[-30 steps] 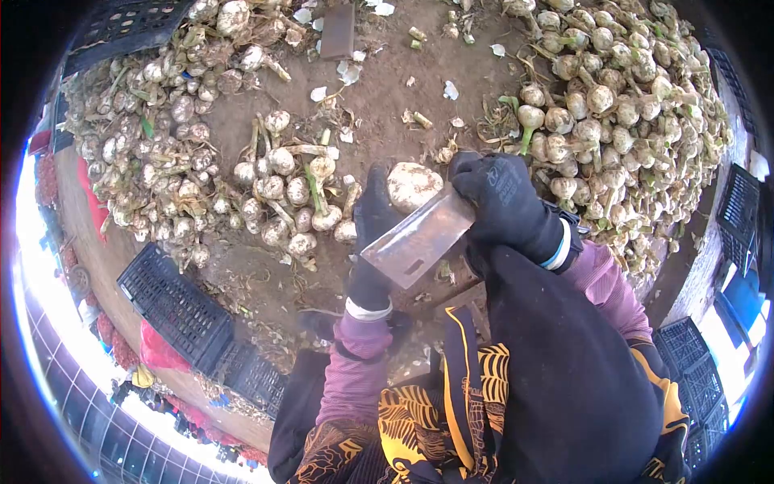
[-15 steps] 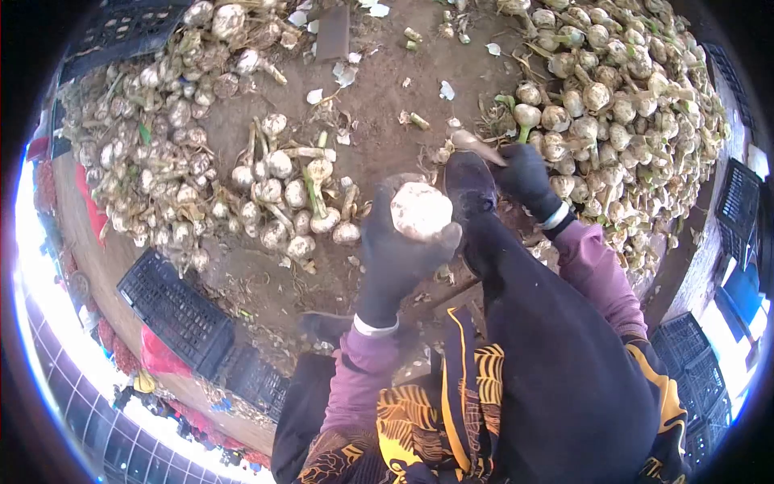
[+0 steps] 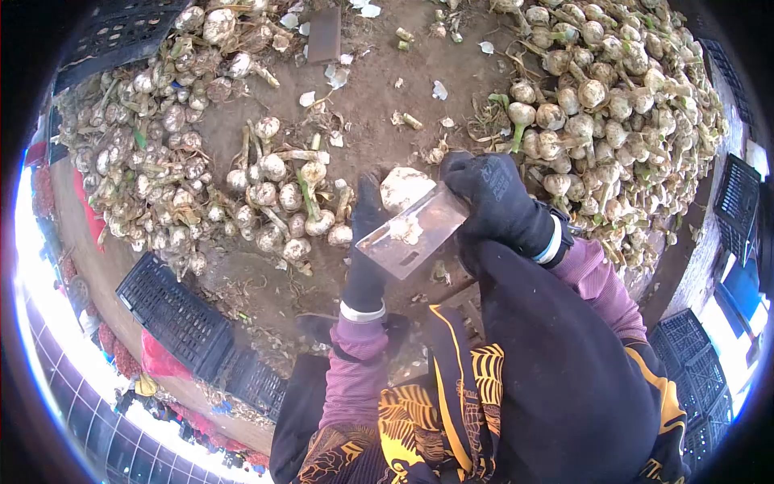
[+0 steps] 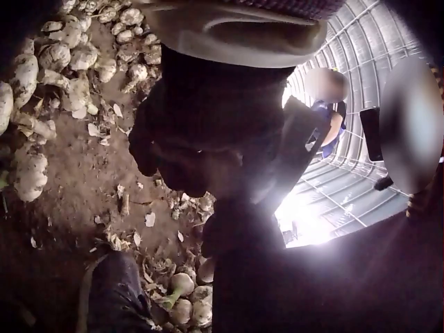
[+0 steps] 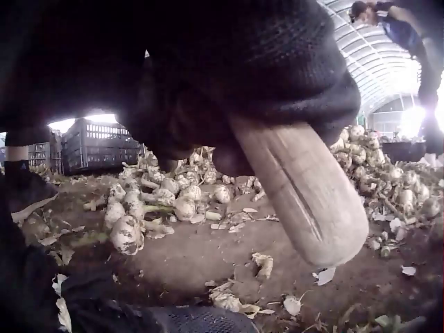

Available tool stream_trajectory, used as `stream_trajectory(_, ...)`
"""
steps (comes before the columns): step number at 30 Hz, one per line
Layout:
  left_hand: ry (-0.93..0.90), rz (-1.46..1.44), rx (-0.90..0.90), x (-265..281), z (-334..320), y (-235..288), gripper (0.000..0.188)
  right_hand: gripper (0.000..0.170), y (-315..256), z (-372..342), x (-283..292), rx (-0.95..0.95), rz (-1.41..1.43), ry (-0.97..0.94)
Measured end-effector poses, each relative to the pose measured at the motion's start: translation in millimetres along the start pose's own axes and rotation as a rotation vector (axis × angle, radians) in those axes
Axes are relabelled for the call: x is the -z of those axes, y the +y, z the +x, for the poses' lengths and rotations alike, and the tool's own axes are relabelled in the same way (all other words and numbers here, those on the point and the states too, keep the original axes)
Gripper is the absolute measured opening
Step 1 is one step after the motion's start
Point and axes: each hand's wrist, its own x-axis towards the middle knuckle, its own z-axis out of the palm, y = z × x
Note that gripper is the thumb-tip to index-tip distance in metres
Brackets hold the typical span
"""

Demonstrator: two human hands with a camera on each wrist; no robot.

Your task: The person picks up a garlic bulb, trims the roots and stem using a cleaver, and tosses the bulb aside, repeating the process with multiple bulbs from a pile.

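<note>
In the head view my gloved left hand (image 3: 368, 222) grips a large pale garlic bulb (image 3: 403, 187) from its left side. My gloved right hand (image 3: 498, 202) holds a cleaver (image 3: 431, 226), its broad blade slanting down to the left across the bulb's lower edge and in front of part of the left hand. A pale scrap (image 3: 406, 229) lies on the blade. In the right wrist view the cleaver's wooden handle (image 5: 305, 191) sticks out of the dark glove. The left wrist view shows the left hand (image 4: 201, 146) dark, with the bulb hidden.
Garlic with stems is heaped at left (image 3: 153, 161) and right (image 3: 621, 105). A small group of bulbs (image 3: 282, 198) lies left of the left hand. Black crates (image 3: 173, 310) stand at lower left and at far right. A shoe (image 4: 114, 295) is near the work. Another person (image 4: 329, 104) is behind.
Half a second ago the right hand was off to the right with the cleaver and the bulb faced up. Now the blade is back across the bulb, with a scrap on it.
</note>
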Motion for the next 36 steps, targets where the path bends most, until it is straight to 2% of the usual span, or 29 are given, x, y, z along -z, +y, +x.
stream_trajectory(2,0.016,-0.572,0.233,-3.0,-0.1,3.6,0.06,0.03,1.3,-3.6,-5.8,-0.018,0.016,0.017)
stream_trajectory(4,0.035,-0.812,0.368,-2.6,0.6,6.3,0.059,0.029,2.3,-4.3,-8.3,-0.014,0.024,0.03)
stream_trajectory(5,0.044,-0.767,0.39,-1.1,-0.1,7.0,0.058,0.029,2.3,-5.0,-9.1,-0.005,0.025,0.032)
stream_trajectory(7,-0.007,-0.528,0.24,2.1,-1.5,5.7,0.059,0.029,4.1,-4.2,-7.2,-0.032,-0.027,-0.017)
stream_trajectory(9,-0.114,-0.132,-0.096,7.2,-9.6,-3.6,0.062,0.029,6.4,-0.6,-2.8,-0.1,-0.127,-0.121)
stream_trajectory(12,-0.088,-0.256,-0.045,1.3,-17.0,-16.1,0.066,0.031,8.9,-6.5,-9.7,-0.075,-0.139,-0.029)
stream_trajectory(15,-0.164,-0.176,-0.069,0.7,-16.9,-23.6,0.065,0.032,-0.4,-6.5,-0.6,-0.022,0.026,0.016)
stream_trajectory(17,-0.215,0.154,-0.339,2.6,-10.3,-22.9,0.064,0.031,4.0,-5.5,-3.8,-0.027,0.047,0.041)
stream_trajectory(18,-0.235,0.433,-0.567,9.7,-7.2,-18.4,0.064,0.03,7.3,-7.3,-8.4,-0.035,0.059,0.054)
stream_trajectory(20,-0.198,0.47,-0.577,12.1,-8.5,-15.1,0.062,0.03,30.9,-13.3,-25.5,-0.201,-0.074,0.061)
stream_trajectory(22,-0.091,-0.02,-0.149,-1.6,-17.7,-13.1,0.058,0.032,81.2,-28.9,-48.2,-0.299,-0.167,0.124)
stream_trajectory(25,-0.047,-0.222,0.115,-8.9,-16.8,-7.8,0.062,0.035,74.5,-44.7,-44.3,-0.42,-0.061,0.194)
stream_trajectory(27,-0.136,-0.36,0.229,-7.3,-5.5,-5.8,0.067,0.035,48.6,-39.2,-27.5,-0.326,-0.12,0.097)
stream_trajectory(28,-0.047,0.16,-0.197,-5.4,-8.1,-17.2,0.072,0.034,31.2,-27.7,-13.7,-0.272,-0.115,0.054)
stream_trajectory(30,-0.064,0.165,-0.121,-5.3,-9.8,-32.6,0.072,0.034,10.8,-18.8,-10.9,-0.165,-0.069,-0.013)
stream_trajectory(32,-0.037,0.214,-0.029,-3.7,-3.9,-22.3,0.068,0.034,10.7,-7.6,-8.6,-0.026,-0.033,-0.034)
stream_trajectory(34,-0.009,0.166,0.09,-4.7,0.7,-19.8,0.066,0.034,9.1,-4.0,-5.0,-0.022,-0.066,-0.039)
stream_trajectory(36,-0.064,0.231,-0.085,-1.8,0.5,-38.0,0.064,0.035,11.1,-4.7,-5.9,-0.024,-0.074,-0.014)
